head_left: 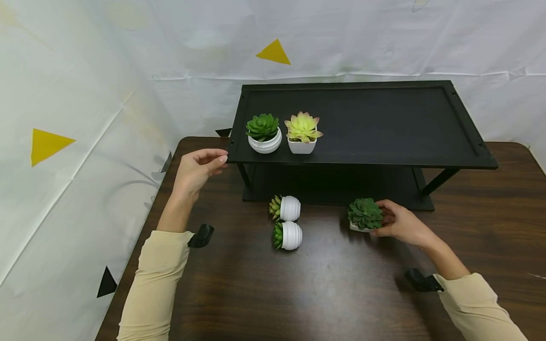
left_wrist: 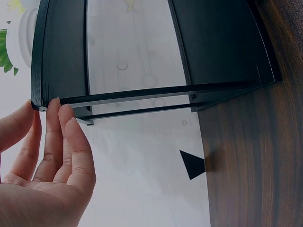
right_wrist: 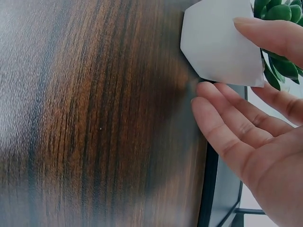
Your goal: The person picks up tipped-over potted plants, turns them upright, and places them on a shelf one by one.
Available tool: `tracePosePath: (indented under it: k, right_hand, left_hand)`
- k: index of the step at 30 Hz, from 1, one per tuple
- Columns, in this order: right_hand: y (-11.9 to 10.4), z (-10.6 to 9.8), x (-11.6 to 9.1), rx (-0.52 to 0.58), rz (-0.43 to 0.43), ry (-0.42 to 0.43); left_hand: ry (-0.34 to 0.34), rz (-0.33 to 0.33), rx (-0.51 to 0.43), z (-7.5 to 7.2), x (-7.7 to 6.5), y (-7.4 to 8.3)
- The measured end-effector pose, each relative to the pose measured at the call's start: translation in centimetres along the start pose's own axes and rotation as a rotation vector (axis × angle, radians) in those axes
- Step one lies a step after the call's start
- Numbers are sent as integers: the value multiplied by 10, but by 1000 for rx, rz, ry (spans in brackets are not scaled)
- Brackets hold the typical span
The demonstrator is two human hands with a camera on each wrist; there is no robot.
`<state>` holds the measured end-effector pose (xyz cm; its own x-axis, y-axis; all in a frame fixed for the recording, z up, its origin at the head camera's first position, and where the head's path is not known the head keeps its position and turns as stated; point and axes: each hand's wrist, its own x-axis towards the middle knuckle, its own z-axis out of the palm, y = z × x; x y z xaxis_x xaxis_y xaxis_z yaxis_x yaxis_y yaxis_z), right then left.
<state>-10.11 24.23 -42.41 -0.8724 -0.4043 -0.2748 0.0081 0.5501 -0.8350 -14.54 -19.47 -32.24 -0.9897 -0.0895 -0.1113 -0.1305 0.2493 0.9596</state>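
My left hand (head_left: 194, 170) pinches the front left corner of a two-tier black shelf (head_left: 375, 123), thumb on the top and fingers at the underside. In the head view, my right hand (head_left: 398, 222) holds a dark green potted succulent (head_left: 365, 214) by its white pot, in front of the shelf. The right wrist view shows the thumb on one side of this angular white pot (right_wrist: 220, 42) and fingers on the other. A green succulent in a round white pot (head_left: 265, 142) and a yellow-green succulent in a square pot (head_left: 302, 146) stand upright on the top tier.
Two small succulents in round white pots, one nearer the shelf (head_left: 290, 208) and one below it (head_left: 292, 236), lie on their sides on the dark wooden table (head_left: 324, 293). The shelf's lower tier (head_left: 332, 184) sits under the top. A white sheet (head_left: 204, 42) hangs behind.
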Motion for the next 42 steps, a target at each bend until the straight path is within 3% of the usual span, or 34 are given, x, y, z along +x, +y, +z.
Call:
tracePosePath:
  k: [11,23,42]
  right_hand:
    - [-2,3,1,-22,-5,14]
    - [-1,3,0,-132,-14,57]
    - [-16,-2,-10,-156,-8,55]
  left_hand:
    - [6,9,-3,0,1,-1]
    - [5,-1,-10,0,1,-1]
    - [6,5,0,0,1,0]
